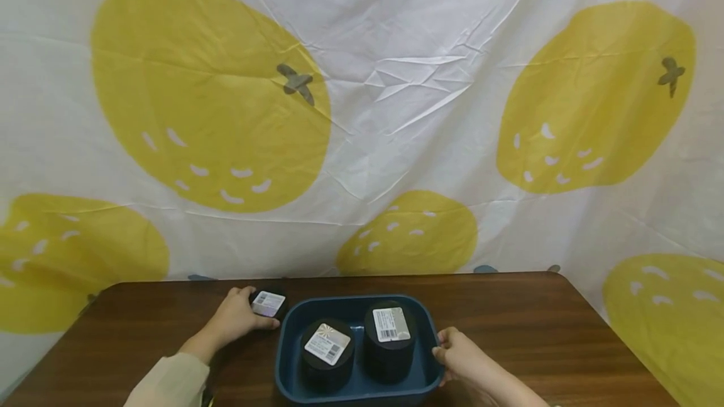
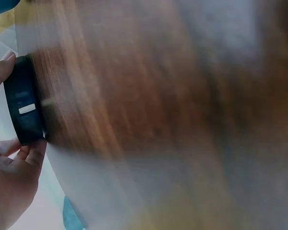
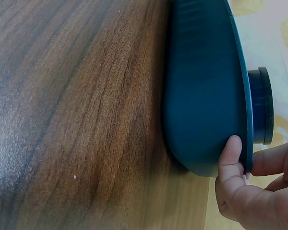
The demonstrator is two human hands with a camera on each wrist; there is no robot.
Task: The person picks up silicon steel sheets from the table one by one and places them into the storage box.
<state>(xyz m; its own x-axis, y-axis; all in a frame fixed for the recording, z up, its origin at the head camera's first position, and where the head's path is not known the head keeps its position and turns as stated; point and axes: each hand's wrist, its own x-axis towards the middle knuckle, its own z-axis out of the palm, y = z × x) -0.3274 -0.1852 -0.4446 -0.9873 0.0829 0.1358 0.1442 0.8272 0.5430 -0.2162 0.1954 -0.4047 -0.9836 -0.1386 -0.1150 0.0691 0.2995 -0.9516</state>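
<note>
My left hand (image 1: 242, 314) grips a low, round black container (image 1: 268, 304) with a white barcode label on top, just left of a dark blue tray (image 1: 285, 357). In the left wrist view, thumb and fingers hold this black container (image 2: 25, 103) at opposite sides, close over the wood. With my right hand (image 1: 460, 357) I pinch the tray's right rim; the right wrist view has the thumb and fingers on either side of the tray wall (image 3: 206, 96). Inside the tray stand a black jar (image 1: 325, 366) at left and a taller black jar (image 1: 389, 357) at right, both labelled on their lids.
The brown wooden table (image 1: 543, 325) extends to both sides of the tray. Behind its far edge hangs a white cloth (image 1: 362, 143) printed with large yellow fruit. A small dark item with a yellow edge (image 1: 208, 397) shows near my left sleeve.
</note>
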